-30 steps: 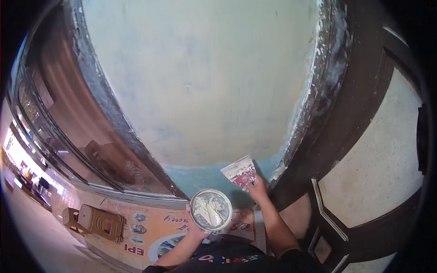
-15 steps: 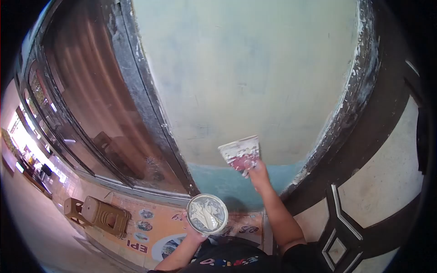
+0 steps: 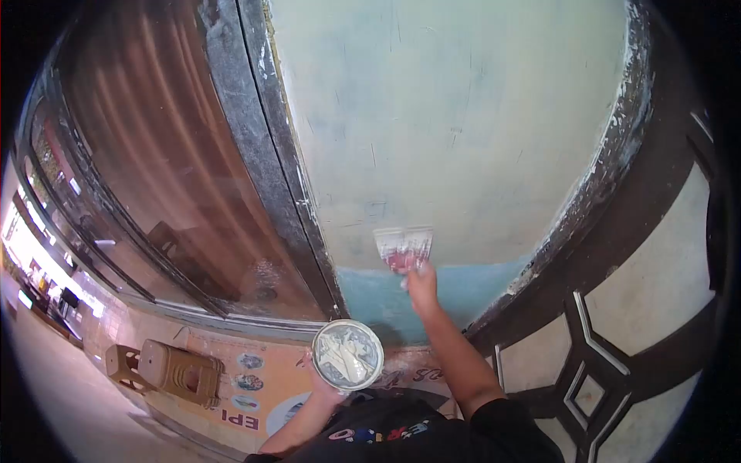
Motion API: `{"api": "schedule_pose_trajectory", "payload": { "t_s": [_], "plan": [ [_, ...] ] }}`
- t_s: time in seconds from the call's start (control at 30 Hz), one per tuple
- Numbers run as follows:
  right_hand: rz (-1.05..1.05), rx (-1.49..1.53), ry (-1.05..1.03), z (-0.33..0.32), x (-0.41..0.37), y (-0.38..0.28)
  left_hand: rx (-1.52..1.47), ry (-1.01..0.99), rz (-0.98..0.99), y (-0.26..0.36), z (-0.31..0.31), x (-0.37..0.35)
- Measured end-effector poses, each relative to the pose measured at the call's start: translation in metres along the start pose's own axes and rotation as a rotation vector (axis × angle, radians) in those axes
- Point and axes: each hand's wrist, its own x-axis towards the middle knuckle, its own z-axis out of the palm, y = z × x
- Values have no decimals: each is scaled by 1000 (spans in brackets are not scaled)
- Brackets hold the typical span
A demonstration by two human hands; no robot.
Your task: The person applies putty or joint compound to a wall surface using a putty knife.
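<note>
My right hand [image 3: 421, 285] is closed on the handle of a wide putty knife [image 3: 405, 245], whose white-smeared blade is against or close to the pale wall panel [image 3: 440, 139], above its blue-green lower band [image 3: 463, 287]. My left hand [image 3: 328, 388] holds a round tub [image 3: 348, 355] from its left and lower side. Whitish paste lies inside the tub, heaped in the middle. Part of the left hand's fingers is hidden by the tub.
Dark, paint-flecked frames border the panel. Left is a glass window [image 3: 177, 177] with a brown curtain behind it. Brown plastic stools [image 3: 181, 370] stand on the floor at lower left, near an orange printed banner [image 3: 247, 386]. A dark patterned door [image 3: 617, 309] is at right.
The putty knife has turned more upright and moved slightly left with my right hand. The view has shifted a little, and the tub sits slightly higher and further left in it.
</note>
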Motion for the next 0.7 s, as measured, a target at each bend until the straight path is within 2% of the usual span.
{"api": "schedule_pose_trajectory", "payload": {
  "t_s": [0.1,0.2,0.27,0.33,0.4,0.43,0.53,0.57,0.6,0.67,0.7],
  "plan": [
    [186,-83,93,-23,-41,81,-57,-27,-37,13,-15,7],
    [250,-135,50,-22,-71,63,-68,-56,-50,23,-15,14],
    [148,-16,1,-2,-53,31,-79,-56,-62,26,-16,12],
    [-135,-90,-25,23,-29,-13,-87,-56,-78,28,-17,10],
    [-216,-80,-36,42,-9,-40,-94,-62,-93,30,-16,9],
    [-214,-81,-30,41,-5,-29,-97,-65,-99,30,-16,8],
    [-121,-219,122,30,-3,38,-97,-60,-102,28,-25,5],
    [-34,-225,160,22,-25,56,-151,-97,-115,29,-27,8],
    [53,-232,195,12,-48,73,-21,-88,-74,31,-16,4],
    [312,-223,182,-22,-79,112,-39,-95,-79,31,-18,9],
    [300,-224,188,-31,-73,105,-55,-93,-76,31,-20,12]
  ]
}}
